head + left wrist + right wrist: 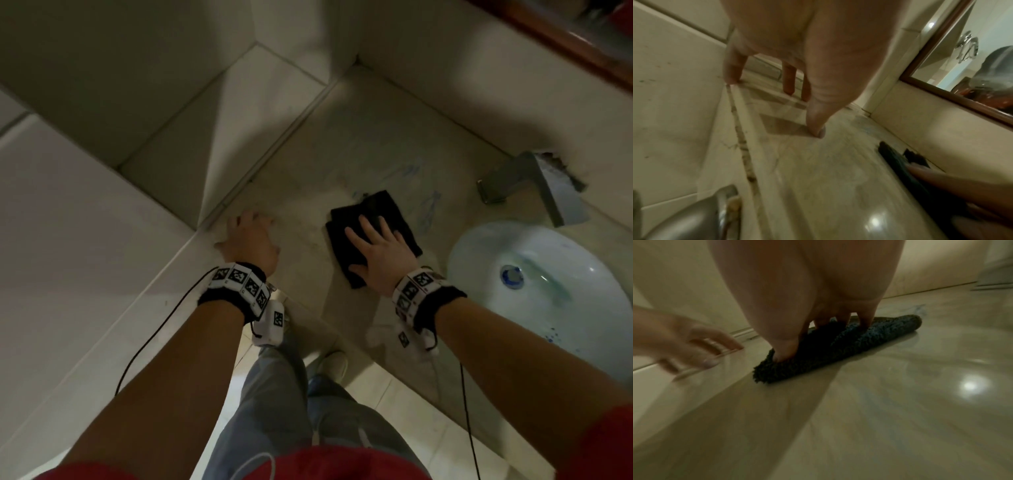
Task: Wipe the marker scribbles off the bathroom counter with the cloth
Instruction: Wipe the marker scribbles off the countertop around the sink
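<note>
A folded black cloth (371,214) lies flat on the pale marble counter (359,144). My right hand (378,251) presses down on the cloth with straight, spread fingers. In the right wrist view the fingertips sink into the cloth's (838,344) pile. Faint blue marker scribbles (430,209) show on the counter just beyond and right of the cloth. My left hand (250,236) rests on the counter's left edge by the wall, fingers spread and holding nothing; the left wrist view shows its fingertips (819,131) touching the stone.
A white sink basin (534,284) with blue stains is set into the counter at right. A square metal faucet (534,186) juts from the back wall. A tiled wall (102,205) bounds the left side. A framed mirror (962,65) hangs above the counter.
</note>
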`<state>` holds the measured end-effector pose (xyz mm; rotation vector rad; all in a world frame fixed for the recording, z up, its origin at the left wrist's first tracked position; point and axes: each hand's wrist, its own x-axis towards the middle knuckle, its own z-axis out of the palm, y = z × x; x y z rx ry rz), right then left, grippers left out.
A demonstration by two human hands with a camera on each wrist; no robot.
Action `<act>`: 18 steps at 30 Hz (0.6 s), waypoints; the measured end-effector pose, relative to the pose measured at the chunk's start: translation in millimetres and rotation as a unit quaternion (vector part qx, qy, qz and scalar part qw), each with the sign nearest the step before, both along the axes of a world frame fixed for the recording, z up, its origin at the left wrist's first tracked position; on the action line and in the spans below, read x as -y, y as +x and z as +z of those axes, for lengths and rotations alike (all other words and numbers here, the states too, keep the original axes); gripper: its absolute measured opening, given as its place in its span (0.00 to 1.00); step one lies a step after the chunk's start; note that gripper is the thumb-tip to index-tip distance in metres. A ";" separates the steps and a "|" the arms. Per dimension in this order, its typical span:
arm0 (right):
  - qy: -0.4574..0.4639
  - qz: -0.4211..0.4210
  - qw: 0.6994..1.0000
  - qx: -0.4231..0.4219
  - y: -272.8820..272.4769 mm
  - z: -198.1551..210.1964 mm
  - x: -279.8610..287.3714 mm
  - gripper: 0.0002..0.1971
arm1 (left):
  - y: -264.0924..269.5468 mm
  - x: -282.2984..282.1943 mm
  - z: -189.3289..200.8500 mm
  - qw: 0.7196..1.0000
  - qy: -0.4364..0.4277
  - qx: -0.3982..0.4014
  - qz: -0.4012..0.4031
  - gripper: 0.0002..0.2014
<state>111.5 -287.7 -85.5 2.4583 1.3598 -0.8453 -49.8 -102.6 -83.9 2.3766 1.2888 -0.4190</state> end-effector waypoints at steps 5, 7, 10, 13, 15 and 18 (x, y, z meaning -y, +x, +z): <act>0.007 -0.016 1.000 0.017 18.5 -3.3 -48.8 0.37 | 1.5 0.6 -4.8 0.999 -0.008 -0.014 0.040 0.35; 0.005 -0.022 1.000 0.016 23.9 -3.4 -61.7 0.37 | 2.9 -2.6 -5.0 0.999 -0.017 -0.029 0.040 0.36; 0.009 -0.023 1.000 0.009 27.2 -0.7 -67.3 0.37 | 4.6 -5.3 -2.1 0.998 -0.016 -0.030 0.043 0.36; 0.018 0.006 1.000 0.012 18.4 2.8 -48.4 0.36 | 5.9 -6.5 -0.8 0.998 -0.012 -0.030 0.044 0.37; 0.018 0.030 0.999 0.008 6.8 3.6 -25.2 0.36 | 6.0 -9.5 -0.4 0.998 -0.013 -0.046 0.035 0.40; -0.005 0.063 0.998 0.005 -5.9 3.8 0.2 0.37 | 5.7 -12.6 -0.3 0.998 -0.012 -0.053 0.026 0.43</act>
